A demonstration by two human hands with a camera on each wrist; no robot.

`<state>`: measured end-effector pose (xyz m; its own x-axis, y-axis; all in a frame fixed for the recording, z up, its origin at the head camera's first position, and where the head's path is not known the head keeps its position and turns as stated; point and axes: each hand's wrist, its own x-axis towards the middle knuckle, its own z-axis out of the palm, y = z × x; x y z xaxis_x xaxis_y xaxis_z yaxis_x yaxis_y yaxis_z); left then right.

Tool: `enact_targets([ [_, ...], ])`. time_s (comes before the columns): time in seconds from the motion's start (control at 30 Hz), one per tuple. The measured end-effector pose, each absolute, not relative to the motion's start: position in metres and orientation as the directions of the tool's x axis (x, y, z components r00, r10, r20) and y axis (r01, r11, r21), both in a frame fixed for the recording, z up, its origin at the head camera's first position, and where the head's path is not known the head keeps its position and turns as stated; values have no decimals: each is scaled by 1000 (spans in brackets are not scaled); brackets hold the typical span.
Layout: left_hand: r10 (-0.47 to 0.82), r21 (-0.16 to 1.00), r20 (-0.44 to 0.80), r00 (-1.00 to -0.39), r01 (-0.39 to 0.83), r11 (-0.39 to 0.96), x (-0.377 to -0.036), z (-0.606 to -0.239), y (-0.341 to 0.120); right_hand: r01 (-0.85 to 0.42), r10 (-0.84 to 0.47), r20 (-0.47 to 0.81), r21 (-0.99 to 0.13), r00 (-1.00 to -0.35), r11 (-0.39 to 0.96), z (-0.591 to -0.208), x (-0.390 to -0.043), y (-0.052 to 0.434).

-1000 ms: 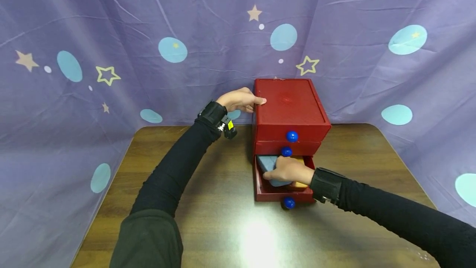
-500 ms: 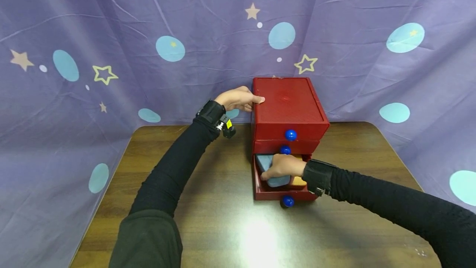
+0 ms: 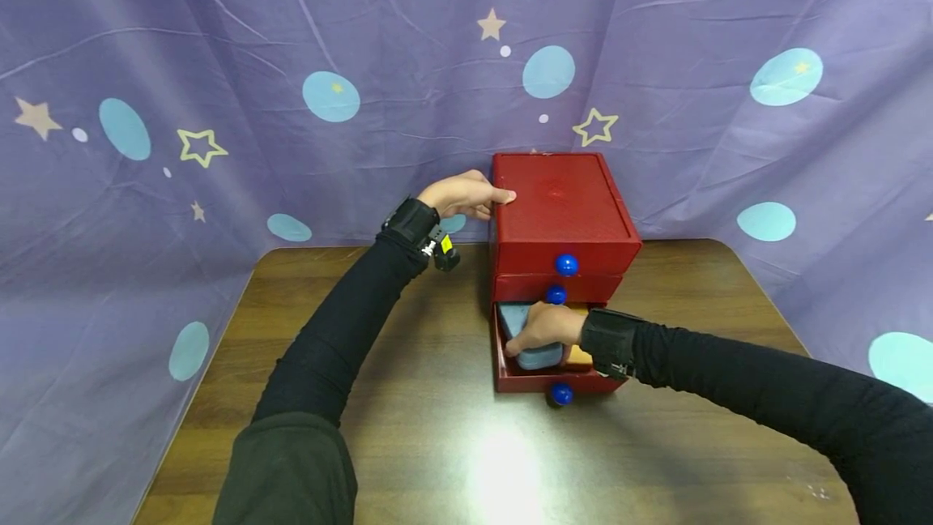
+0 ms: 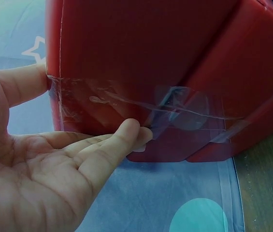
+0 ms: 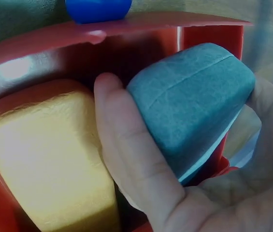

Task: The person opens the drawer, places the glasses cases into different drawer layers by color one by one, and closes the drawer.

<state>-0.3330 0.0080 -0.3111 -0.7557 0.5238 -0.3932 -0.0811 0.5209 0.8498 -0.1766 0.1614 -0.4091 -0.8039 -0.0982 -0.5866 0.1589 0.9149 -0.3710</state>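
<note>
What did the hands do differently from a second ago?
The right hand has slid further left and deeper into the open bottom drawer, and its fingers now wrap the blue block, which it only lay over before. The yellow block beside it has not moved. The left hand still rests against the red drawer box, and the upper two drawers stay shut.

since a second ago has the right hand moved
Yes. The right hand, gripping the blue block, has slid left and deeper into the open bottom drawer, judged against the red chest.
</note>
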Motion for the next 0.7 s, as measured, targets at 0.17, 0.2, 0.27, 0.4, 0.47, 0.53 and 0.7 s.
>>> enact_targets([
  [0.17,525,853,-394,-754,-86,515,-334,-312,7,185,-63,-586,-354,-808,917,-415,-177,156],
  [0.2,526,852,-393,-754,-84,516,-334,-313,7,174,-59,-581,-337,-812,925,-416,-176,155],
  [0.27,526,851,-393,-754,-82,518,-335,-313,7,146,-54,-569,-300,-821,943,-417,-176,154],
  [0.4,535,857,-389,-750,-82,508,-334,-313,6,117,-48,-559,-256,-828,960,-417,-176,151],
  [0.47,539,863,-385,-749,-86,497,-334,-312,6,139,-40,-567,-268,-823,953,-417,-176,150],
  [0.53,544,868,-383,-746,-89,489,-333,-312,5,165,-29,-580,-279,-814,946,-417,-177,150],
  [0.7,549,864,-382,-744,-77,498,-332,-310,5,164,-28,-584,-274,-811,948,-418,-180,150],
])
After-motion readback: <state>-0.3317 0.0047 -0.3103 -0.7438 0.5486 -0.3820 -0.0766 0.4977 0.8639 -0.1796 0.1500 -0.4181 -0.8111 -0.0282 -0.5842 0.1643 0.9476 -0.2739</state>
